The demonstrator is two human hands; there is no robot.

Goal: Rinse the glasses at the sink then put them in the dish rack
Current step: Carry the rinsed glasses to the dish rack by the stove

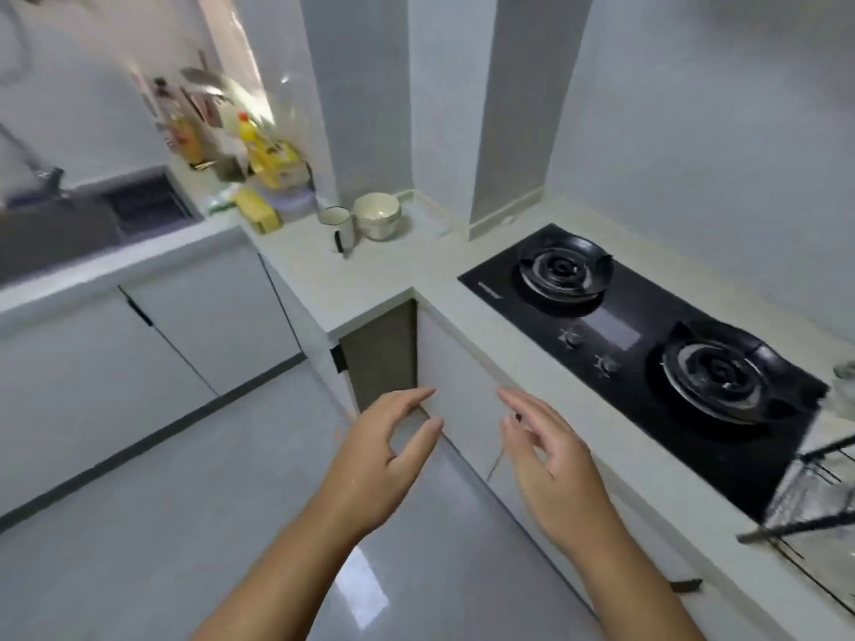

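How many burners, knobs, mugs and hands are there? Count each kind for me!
Burners: 2
Knobs: 2
Mug: 1
Hands, left hand and right hand: 2
Total: 7

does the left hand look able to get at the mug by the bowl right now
Probably yes, with a forward reach: the left hand holds nothing, and the mug stands on the counter with nothing in front of it.

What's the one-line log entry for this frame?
left hand: open, empty | right hand: open, empty | sink: far left | dish rack: far right
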